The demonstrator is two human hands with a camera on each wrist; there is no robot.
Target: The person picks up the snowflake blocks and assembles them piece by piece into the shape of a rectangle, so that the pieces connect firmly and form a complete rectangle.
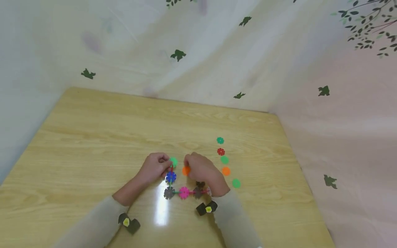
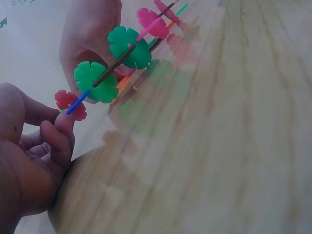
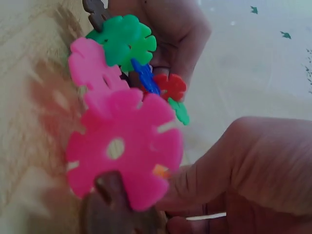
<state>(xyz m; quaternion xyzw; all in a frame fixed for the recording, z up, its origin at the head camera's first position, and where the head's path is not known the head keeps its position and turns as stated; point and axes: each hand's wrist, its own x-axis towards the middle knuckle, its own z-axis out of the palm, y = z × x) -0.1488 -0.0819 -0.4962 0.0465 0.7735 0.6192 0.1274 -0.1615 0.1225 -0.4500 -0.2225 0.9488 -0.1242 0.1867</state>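
My left hand [image 1: 155, 168] pinches the end of a chain of slotted plastic flower discs, by a red disc [image 2: 71, 104] and a light green disc [image 1: 174, 162]. The chain runs toward me through a blue disc [image 1: 171, 177] and a dark disc [image 1: 169, 193], then turns right through a pink disc [image 1: 184, 193] and a brown disc [image 1: 197, 192]. Neighbouring discs are slotted crosswise into each other. My right hand [image 1: 203, 168] pinches an orange disc [image 1: 186, 171] at its fingertips, apart from the green one. My right forearm and hand partly hide the chain's right side.
Loose discs lie in a rough column right of my hands: teal [image 1: 220, 140], red [image 1: 221, 151], green [image 1: 224, 159], orange [image 1: 226, 171] and another green disc [image 1: 236, 183]. The wooden table [image 1: 124, 120] meets a patterned cloth [image 1: 204, 75] behind and at the sides.
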